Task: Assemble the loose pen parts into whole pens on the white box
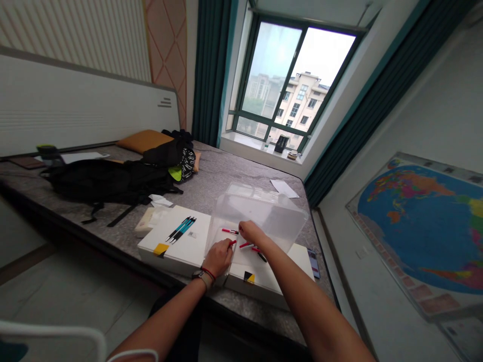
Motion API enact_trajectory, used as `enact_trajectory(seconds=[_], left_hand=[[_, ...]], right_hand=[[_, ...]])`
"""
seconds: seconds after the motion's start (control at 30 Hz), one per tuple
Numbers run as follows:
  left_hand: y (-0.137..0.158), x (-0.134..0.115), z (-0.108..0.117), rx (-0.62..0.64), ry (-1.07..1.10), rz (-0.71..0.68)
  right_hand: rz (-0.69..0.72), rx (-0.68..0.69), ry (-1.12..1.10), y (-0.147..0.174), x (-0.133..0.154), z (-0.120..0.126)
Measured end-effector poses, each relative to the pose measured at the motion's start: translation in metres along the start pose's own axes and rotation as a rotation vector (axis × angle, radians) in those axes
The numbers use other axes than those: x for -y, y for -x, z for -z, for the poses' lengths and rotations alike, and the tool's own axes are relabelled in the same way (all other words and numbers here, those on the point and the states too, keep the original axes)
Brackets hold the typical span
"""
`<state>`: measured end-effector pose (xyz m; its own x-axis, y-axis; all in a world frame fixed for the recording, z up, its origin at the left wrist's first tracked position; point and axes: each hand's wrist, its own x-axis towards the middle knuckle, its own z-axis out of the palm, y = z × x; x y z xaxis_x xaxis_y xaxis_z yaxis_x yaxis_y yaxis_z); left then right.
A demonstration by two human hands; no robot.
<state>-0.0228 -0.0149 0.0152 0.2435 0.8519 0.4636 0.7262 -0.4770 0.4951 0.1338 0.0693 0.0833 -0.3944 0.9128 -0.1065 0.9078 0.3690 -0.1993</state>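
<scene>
A clear plastic case (260, 211) lies with its lid raised, across two white boxes. My left hand (219, 259), wearing a watch and a red cord, is closed at the case's near-left edge, with a red pen (232, 243) at its fingertips. Inside the case my right hand (250, 231) is curled closed; what it pinches, if anything, is hidden. One red pen (229, 231) with a dark end lies just left of its fingers. More red pens, one of them (246, 245), lie under the right wrist, partly covered by the arm.
Blue-and-black pens (181, 230) rest on the left white box (199, 221). A tissue pack (154, 218) stands beside it. A black backpack (109, 181) lies at the left. A phone (313, 264) is right of the right white box (302, 259); white paper (284, 188) lies behind.
</scene>
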Motion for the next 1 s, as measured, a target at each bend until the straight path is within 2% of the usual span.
enact_trajectory(seconds=[0.03,0.1,0.17,0.23,0.3,0.53,0.77,0.87,0.93,1.0], left_hand=[[-0.001,0.001,-0.001,0.000,0.000,0.014],[-0.002,0.003,-0.002,0.015,-0.014,0.038],[-0.003,0.003,-0.003,0.043,-0.043,0.045],[-0.004,0.003,-0.004,0.072,-0.079,0.039],[-0.004,0.002,-0.004,0.089,-0.113,0.033],[-0.004,0.001,-0.007,0.121,-0.188,0.006],[-0.004,0.002,-0.008,0.113,-0.178,0.009],[-0.004,0.003,-0.009,0.099,-0.146,0.029],[-0.004,0.003,-0.009,0.075,-0.117,0.049],[-0.003,0.003,-0.010,0.042,-0.101,0.076]], right_hand=[[-0.026,-0.078,-0.195,0.006,-0.001,-0.001],[-0.111,-0.215,-0.729,0.020,0.000,-0.009],[-0.148,-0.274,-1.182,0.035,0.005,-0.021],[-0.138,-0.311,-1.460,0.047,0.011,-0.034],[-0.126,-0.323,-1.603,0.055,0.016,-0.043],[-0.130,-0.339,-1.719,0.060,0.024,-0.051],[-0.103,-0.311,-1.521,0.063,0.014,-0.048],[-0.178,-0.383,-1.502,0.062,0.002,-0.043],[-0.271,-0.473,-1.501,0.060,-0.007,-0.040],[-0.363,-0.505,-1.429,0.056,-0.017,-0.037]])
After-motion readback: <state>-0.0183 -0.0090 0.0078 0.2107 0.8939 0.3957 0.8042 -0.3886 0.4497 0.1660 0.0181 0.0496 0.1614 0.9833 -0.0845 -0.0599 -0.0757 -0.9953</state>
